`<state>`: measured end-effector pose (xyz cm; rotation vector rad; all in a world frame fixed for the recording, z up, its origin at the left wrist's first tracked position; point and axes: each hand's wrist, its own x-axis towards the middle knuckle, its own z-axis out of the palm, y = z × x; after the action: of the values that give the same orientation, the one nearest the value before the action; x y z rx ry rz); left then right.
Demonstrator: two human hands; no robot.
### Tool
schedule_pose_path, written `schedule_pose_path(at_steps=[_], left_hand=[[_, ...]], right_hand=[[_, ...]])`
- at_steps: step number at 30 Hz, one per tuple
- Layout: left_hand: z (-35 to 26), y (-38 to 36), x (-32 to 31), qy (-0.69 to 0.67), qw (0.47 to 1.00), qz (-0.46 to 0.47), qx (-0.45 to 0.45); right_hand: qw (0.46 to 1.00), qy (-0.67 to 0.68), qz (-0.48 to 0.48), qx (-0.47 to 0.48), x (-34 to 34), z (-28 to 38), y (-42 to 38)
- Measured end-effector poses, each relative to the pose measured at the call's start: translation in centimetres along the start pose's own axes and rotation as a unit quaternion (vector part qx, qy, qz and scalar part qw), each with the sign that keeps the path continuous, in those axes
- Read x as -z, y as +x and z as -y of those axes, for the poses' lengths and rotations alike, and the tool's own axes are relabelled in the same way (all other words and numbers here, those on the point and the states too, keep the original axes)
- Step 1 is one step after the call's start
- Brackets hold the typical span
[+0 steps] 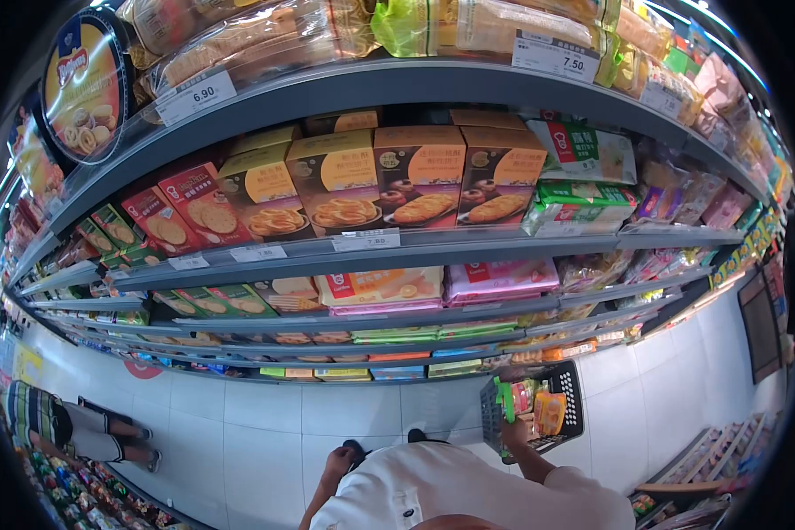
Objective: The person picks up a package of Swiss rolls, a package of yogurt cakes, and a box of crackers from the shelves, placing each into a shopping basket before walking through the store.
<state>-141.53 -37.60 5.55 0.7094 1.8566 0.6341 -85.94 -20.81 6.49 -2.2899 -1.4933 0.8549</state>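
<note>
My right hand (515,432) is closed round the green handle (504,399) of a dark shopping basket (576,397), which hangs at my right side. In the basket lie an orange packet (549,412) and several other packaged goods. At my left side hangs my left hand (339,462), its fingers curled. A dark shape, apparently my shoe (354,450), shows right beside it, and I cannot make out whether the hand holds anything.
Ahead curve shelves (468,252) with yellow biscuit boxes (334,184), red boxes (205,205) and bagged bread (530,25). Price tags (366,240) line the edges. Another person (88,426) stands at left on the pale tiled floor (261,411). A rack (711,459) stands behind on the right.
</note>
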Motion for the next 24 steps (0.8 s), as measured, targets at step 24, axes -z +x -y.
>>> schedule_pose_path(at_steps=[24], left_hand=[[7.6, 4.6, 20.0, 0.025, 0.999, 0.02, -0.011]], right_hand=[[0.995, -0.085, -0.016, -0.051, -14.9, 12.6, -10.8]])
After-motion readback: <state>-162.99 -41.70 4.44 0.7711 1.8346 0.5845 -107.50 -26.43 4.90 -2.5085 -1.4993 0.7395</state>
